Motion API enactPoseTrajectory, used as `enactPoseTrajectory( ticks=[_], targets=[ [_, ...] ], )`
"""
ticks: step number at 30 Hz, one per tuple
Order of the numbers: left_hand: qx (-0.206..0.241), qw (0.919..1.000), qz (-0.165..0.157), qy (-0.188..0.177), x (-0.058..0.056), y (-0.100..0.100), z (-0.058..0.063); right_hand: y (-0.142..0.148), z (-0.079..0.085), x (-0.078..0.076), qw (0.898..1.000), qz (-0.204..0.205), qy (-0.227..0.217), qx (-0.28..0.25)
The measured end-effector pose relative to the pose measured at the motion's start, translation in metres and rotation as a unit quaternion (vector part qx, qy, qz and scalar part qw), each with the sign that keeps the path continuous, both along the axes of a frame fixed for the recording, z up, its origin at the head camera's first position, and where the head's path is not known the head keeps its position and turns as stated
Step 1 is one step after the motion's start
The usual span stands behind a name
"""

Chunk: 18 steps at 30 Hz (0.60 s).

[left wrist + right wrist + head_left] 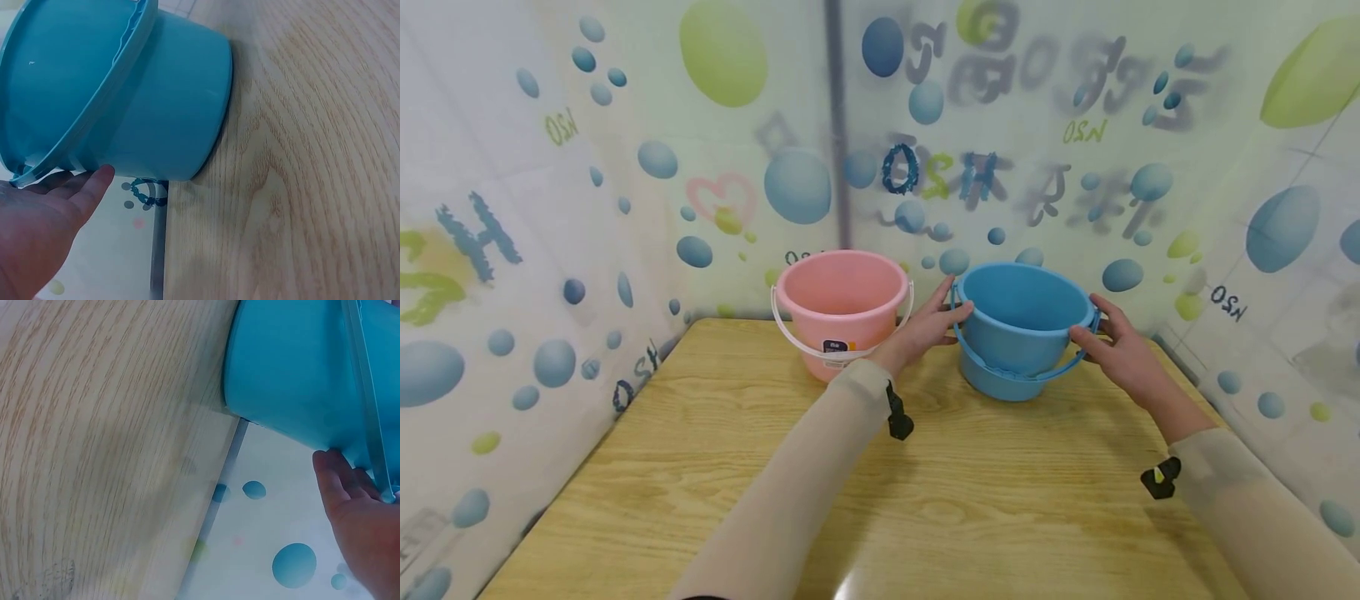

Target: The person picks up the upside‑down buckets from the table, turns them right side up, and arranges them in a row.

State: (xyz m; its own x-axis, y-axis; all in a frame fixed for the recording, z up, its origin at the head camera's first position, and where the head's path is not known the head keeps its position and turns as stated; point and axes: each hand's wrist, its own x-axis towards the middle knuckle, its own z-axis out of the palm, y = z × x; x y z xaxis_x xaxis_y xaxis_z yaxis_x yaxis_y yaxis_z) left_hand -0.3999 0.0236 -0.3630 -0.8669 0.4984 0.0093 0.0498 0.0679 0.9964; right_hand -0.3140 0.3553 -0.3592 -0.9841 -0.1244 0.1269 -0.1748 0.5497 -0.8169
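Note:
A blue bucket (1011, 342) stands on the wooden table between my two hands in the head view. Its blue handle (1033, 377) hangs down across the front. My left hand (928, 325) touches the bucket's left side near the rim, its fingers fairly straight in the left wrist view, where the bucket wall (172, 94) and base show. On the opposite side, my right hand (1123, 354) rests against the bucket just under the rim, thumb toward the front. Its extended fingers (337, 481) meet the wall in the right wrist view.
A pink bucket (842, 287) with a white handle (790, 333) and a dark label stands just left of the blue one, behind my left forearm. The wooden table (970, 500) ends at a patterned curtain wall (1037, 150) at the back and sides.

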Motion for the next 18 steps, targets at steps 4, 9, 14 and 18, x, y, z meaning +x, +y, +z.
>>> enactPoseTrajectory(
  ticks=[4,9,14,18],
  targets=[
    [0.003,1.0,-0.002,-0.001,0.0,0.0,0.001,-0.001,0.0,0.0,1.0,0.003,0.003,-0.009],
    [0.007,1.0,0.003,-0.005,-0.001,0.0,0.0,-0.002,-0.001,0.0,1.0,0.005,0.003,-0.015],
    [0.002,0.9995,0.031,0.0,0.006,-0.001,-0.003,0.001,-0.004,0.003,1.0,-0.001,-0.004,-0.013],
    [-0.006,0.9995,0.029,0.008,0.017,-0.004,-0.009,0.005,-0.007,0.011,0.999,-0.021,0.008,-0.03]
  ],
)
